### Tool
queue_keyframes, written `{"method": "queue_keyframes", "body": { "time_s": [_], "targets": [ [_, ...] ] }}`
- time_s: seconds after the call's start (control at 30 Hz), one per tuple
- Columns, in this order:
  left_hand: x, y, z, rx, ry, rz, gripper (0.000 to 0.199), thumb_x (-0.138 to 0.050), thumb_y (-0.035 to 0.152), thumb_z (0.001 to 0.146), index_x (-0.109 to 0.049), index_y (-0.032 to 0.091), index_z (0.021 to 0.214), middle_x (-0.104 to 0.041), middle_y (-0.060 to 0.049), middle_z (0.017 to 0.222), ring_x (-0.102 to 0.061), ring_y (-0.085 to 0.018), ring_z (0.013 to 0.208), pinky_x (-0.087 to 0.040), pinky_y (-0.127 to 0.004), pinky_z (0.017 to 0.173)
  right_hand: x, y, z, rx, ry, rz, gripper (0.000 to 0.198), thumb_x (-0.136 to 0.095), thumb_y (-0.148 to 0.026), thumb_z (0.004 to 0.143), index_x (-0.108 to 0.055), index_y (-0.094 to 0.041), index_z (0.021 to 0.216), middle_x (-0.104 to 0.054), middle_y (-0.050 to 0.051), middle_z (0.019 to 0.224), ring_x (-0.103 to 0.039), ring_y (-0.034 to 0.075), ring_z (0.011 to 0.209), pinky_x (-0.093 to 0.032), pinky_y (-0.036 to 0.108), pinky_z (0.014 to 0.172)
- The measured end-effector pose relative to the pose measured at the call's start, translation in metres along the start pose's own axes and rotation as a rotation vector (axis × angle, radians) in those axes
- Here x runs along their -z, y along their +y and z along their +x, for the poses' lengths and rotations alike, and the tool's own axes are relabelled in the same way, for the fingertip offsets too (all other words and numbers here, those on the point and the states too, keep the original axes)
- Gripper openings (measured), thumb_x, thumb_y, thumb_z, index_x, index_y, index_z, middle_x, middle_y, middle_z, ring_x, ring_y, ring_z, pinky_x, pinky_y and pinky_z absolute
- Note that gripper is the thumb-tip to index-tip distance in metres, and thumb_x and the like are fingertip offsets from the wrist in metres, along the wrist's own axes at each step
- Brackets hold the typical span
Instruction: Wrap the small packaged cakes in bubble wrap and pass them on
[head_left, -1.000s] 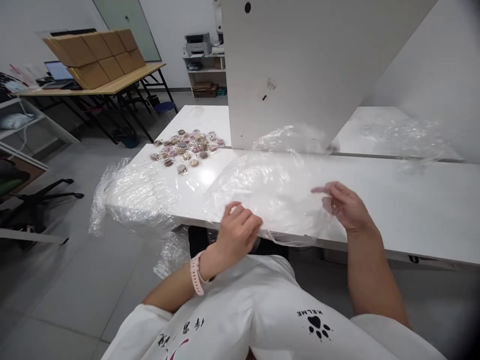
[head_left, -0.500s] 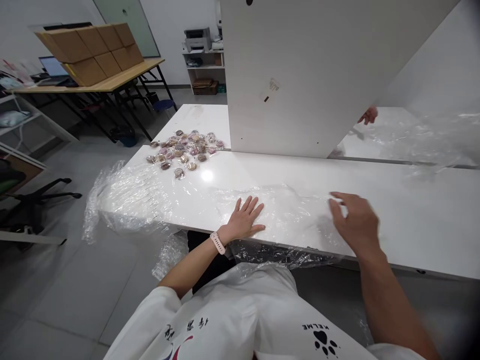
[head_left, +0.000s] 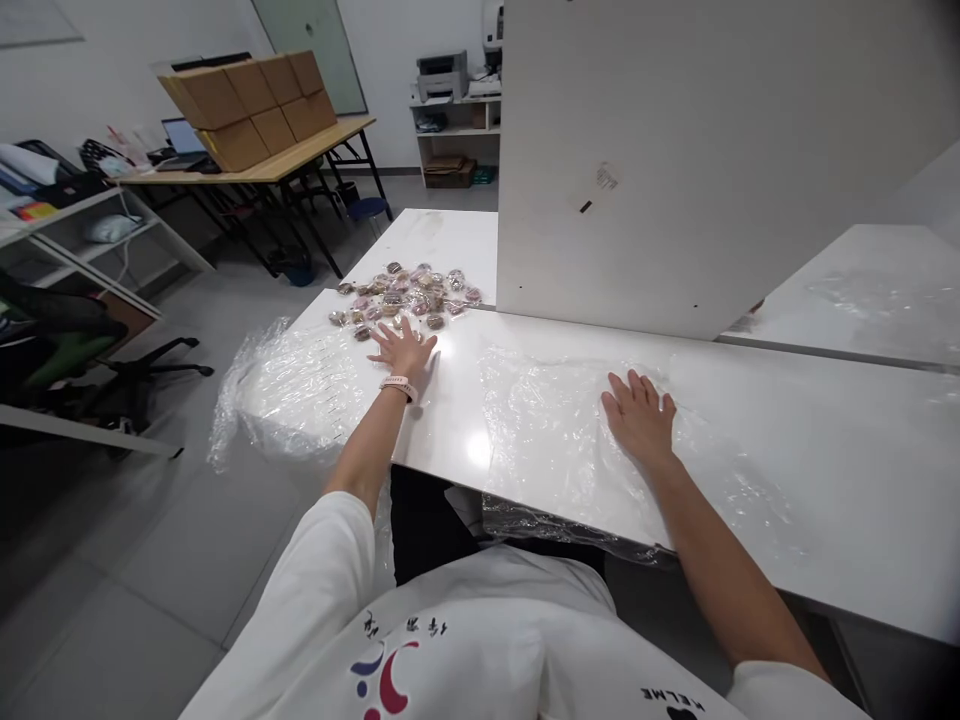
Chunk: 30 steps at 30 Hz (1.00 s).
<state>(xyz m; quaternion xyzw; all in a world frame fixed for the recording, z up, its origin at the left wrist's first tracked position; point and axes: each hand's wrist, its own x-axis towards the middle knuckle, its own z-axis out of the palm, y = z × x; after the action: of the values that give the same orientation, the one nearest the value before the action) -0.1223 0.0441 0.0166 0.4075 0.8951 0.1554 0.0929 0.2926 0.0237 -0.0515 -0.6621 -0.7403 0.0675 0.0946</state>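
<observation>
My left hand, with a light pink band on its wrist, reaches over the white table. Its fingers are spread at the near edge of a pile of small, round, individually wrapped pieces in brown, pink and tan; what they are I cannot tell. Some pieces lie partly hidden behind the fingers. My right hand rests palm down with fingers extended on a clear plastic bag lying flat on the table. A stack of clear plastic bags drapes over the table's left end.
A tall white partition stands along the table's far edge. More clear plastic lies beyond it at right. Cardboard boxes sit on a wooden table at the back left; a printer is on a shelf behind.
My left hand has moved from the flat bag, leftward and forward to the wrapped pieces. My right hand has shifted left and flattened on the bag. Another person's hand is now mostly hidden behind the partition.
</observation>
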Motion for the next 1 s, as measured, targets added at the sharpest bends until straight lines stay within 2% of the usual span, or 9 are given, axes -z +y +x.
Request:
{"method": "queue_keyframes", "body": {
  "time_s": [0.1, 0.2, 0.3, 0.47, 0.57, 0.63, 0.77, 0.9, 1.0],
  "targets": [
    [-0.015, -0.010, 0.009, -0.008, -0.043, 0.006, 0.072, -0.055, 0.060, 0.085, -0.040, 0.029, 0.148, -0.007, -0.012, 0.168, 0.007, -0.047, 0.151, -0.010, -0.076, 0.110, -0.004, 0.001, 0.000, 0.009, 0.028, 0.000, 0.064, -0.012, -0.054, 0.102, -0.042, -0.027, 0.151, -0.028, 0.009, 0.163, -0.020, 0.027, 0.151, -0.016, 0.059, 0.119],
    [-0.035, 0.000, -0.003, -0.237, -0.015, -0.006, 0.042, -0.055, 0.040, 0.088, -0.057, 0.029, 0.128, -0.036, -0.010, 0.157, -0.020, -0.041, 0.147, -0.024, -0.068, 0.112, -0.005, 0.002, 0.001, 0.010, 0.044, 0.002, 0.062, -0.013, -0.053, 0.102, -0.043, -0.026, 0.150, -0.030, 0.009, 0.162, -0.021, 0.027, 0.150, -0.016, 0.059, 0.119],
    [-0.045, 0.010, -0.014, -0.418, 0.031, -0.015, 0.031, -0.051, 0.017, 0.087, -0.062, 0.024, 0.115, -0.054, -0.011, 0.136, -0.044, -0.034, 0.128, -0.040, -0.054, 0.103, -0.005, 0.001, 0.000, 0.014, 0.057, 0.002, 0.061, -0.014, -0.052, 0.102, -0.044, -0.026, 0.149, -0.031, 0.009, 0.162, -0.022, 0.026, 0.150, -0.017, 0.058, 0.119],
    [-0.031, 0.024, -0.019, -0.481, 0.078, -0.042, 0.036, -0.044, -0.001, 0.082, -0.062, 0.020, 0.106, -0.057, -0.014, 0.124, -0.051, -0.030, 0.112, -0.048, -0.044, 0.088, -0.004, 0.000, 0.000, 0.007, 0.039, -0.004, 0.062, -0.014, -0.052, 0.102, -0.042, -0.027, 0.151, -0.030, 0.009, 0.162, -0.021, 0.026, 0.150, -0.017, 0.058, 0.119],
    [-0.023, 0.056, -0.049, -0.654, 0.141, -0.180, 0.040, -0.040, -0.005, 0.081, -0.061, 0.021, 0.105, -0.057, -0.012, 0.127, -0.049, -0.027, 0.116, -0.048, -0.041, 0.090, -0.004, 0.001, 0.007, 0.000, 0.022, -0.014, 0.063, -0.012, -0.052, 0.102, -0.039, -0.027, 0.153, -0.027, 0.009, 0.163, -0.020, 0.027, 0.151, -0.016, 0.059, 0.119],
    [-0.030, 0.081, -0.091, -0.880, 0.111, -0.235, 0.037, -0.041, -0.002, 0.084, -0.060, 0.022, 0.104, -0.054, -0.009, 0.134, -0.047, -0.027, 0.122, -0.048, -0.042, 0.093, -0.003, 0.003, 0.016, -0.018, 0.010, -0.010, 0.064, -0.012, -0.053, 0.101, -0.037, -0.027, 0.154, -0.025, 0.008, 0.164, -0.019, 0.028, 0.151, -0.016, 0.060, 0.119],
    [-0.070, 0.105, -0.181, -1.198, -0.194, -0.136, 0.023, -0.046, 0.017, 0.095, -0.060, 0.019, 0.113, -0.050, -0.012, 0.144, -0.040, -0.029, 0.137, -0.041, -0.050, 0.108, -0.004, 0.005, 0.034, -0.061, -0.003, 0.017, 0.064, -0.012, -0.053, 0.101, -0.035, -0.026, 0.155, -0.021, 0.009, 0.165, -0.016, 0.029, 0.152, -0.015, 0.062, 0.118],
    [-0.093, 0.097, -0.211, -1.305, -0.420, -0.001, 0.081, -0.056, 0.067, 0.086, -0.038, 0.019, 0.148, -0.015, -0.017, 0.165, -0.007, -0.040, 0.153, -0.010, -0.066, 0.120, -0.004, 0.008, 0.048, -0.048, 0.007, 0.061, 0.061, -0.018, -0.051, 0.101, -0.038, -0.026, 0.153, -0.023, 0.010, 0.165, -0.016, 0.030, 0.152, -0.013, 0.063, 0.118],
    [-0.077, 0.078, -0.200, -1.289, -0.487, -0.031, 0.101, -0.058, 0.077, 0.078, -0.021, 0.026, 0.157, -0.002, -0.015, 0.167, 0.001, -0.040, 0.154, -0.008, -0.068, 0.119, 0.007, 0.011, 0.048, -0.071, -0.002, 0.168, 0.060, -0.030, -0.052, 0.099, -0.041, -0.023, 0.151, -0.027, 0.012, 0.163, -0.019, 0.031, 0.151, -0.015, 0.062, 0.118]
  ]
}}
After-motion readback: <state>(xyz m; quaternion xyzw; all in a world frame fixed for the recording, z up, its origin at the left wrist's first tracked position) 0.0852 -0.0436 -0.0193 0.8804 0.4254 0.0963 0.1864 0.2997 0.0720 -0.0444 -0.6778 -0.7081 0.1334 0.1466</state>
